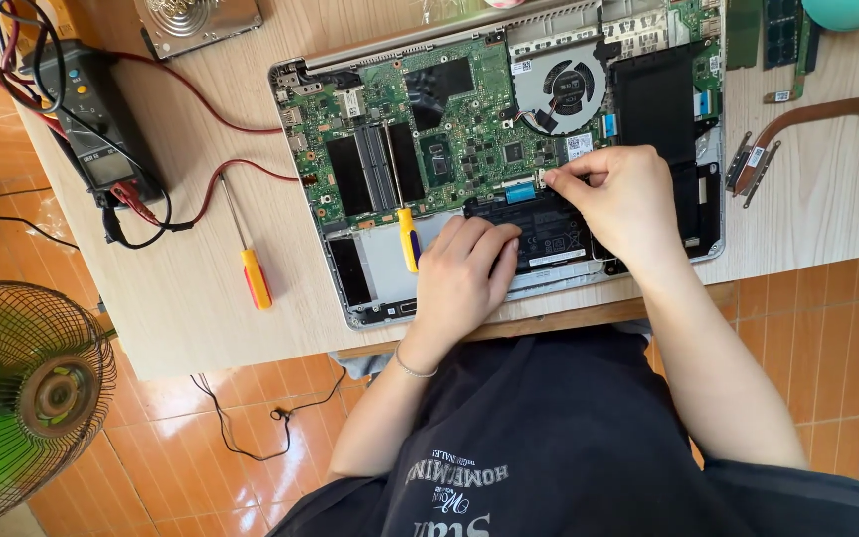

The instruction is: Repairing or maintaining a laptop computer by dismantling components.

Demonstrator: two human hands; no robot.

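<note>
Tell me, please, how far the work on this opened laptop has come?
Done: the laptop lies open with its board bare, and a copper heat pipe lies apart on the table. In hand: the left hand presses on the black battery, the right hand pinches at its top edge. Left: the back cover, not in view.

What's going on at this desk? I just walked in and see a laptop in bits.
A person sits over an opened laptop on a wooden table. Both hands rest on the black battery in its lower half: the left hand lies flat on it, the right hand pinches at its top edge by the connector. One yellow-handled screwdriver lies inside the case, another on the table beside a multimeter.
</note>
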